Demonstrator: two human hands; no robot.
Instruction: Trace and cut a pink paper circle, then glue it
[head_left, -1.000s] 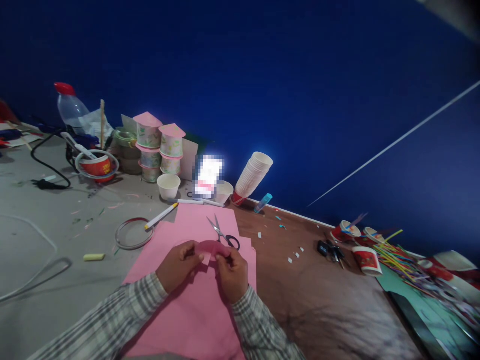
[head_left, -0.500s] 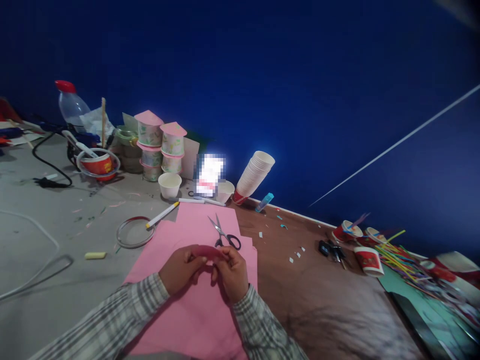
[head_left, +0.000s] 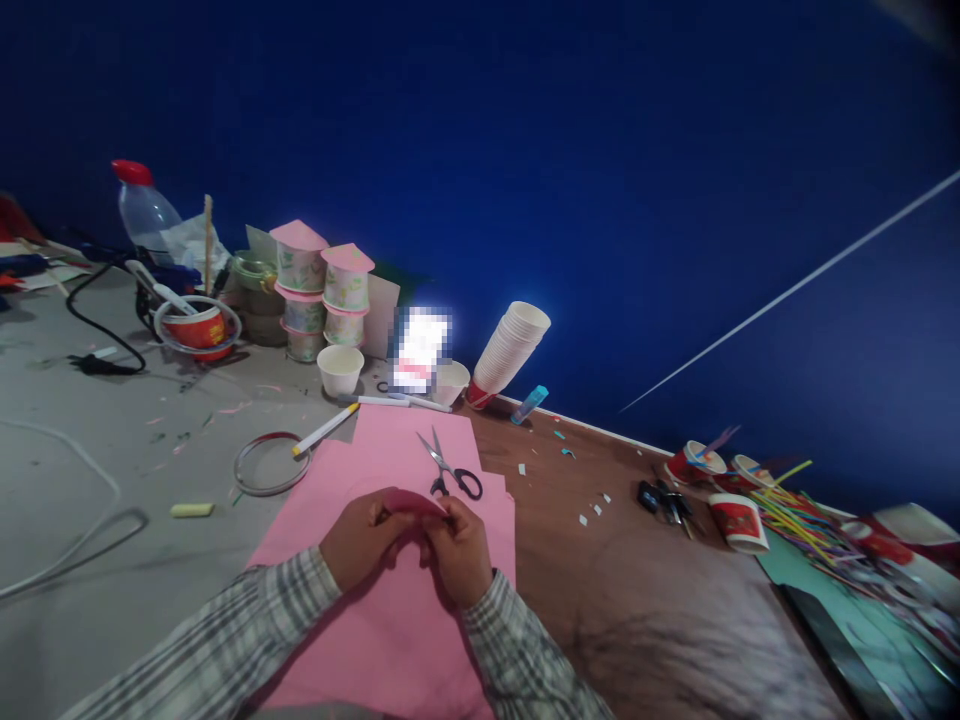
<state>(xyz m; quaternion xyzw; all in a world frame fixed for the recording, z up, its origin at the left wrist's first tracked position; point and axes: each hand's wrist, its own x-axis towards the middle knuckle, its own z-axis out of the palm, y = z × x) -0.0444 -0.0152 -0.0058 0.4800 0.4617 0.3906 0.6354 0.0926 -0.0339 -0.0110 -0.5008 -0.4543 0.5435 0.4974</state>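
Observation:
Between my two hands a curved piece of pink paper is held up, its upper edge bowed. My left hand pinches its left end, and my right hand grips the right end with thumb and fingers. Both hands are over pink paper sheets spread on the table. Just beyond my fingers lies a pair of scissors with black handles, its blades slightly apart and pointing away. The lower part of the held piece is hidden by my fingers.
Paper cup towers with pink cone tops stand at the back left, near a white cup. A tall cup stack leans behind the sheets. A marker and tape ring lie left; keys and straws lie right.
My right hand has shifted slightly left, and its fingers have closed in nearer the left hand. The pink piece looks a little more bent. Everything else stays in place.

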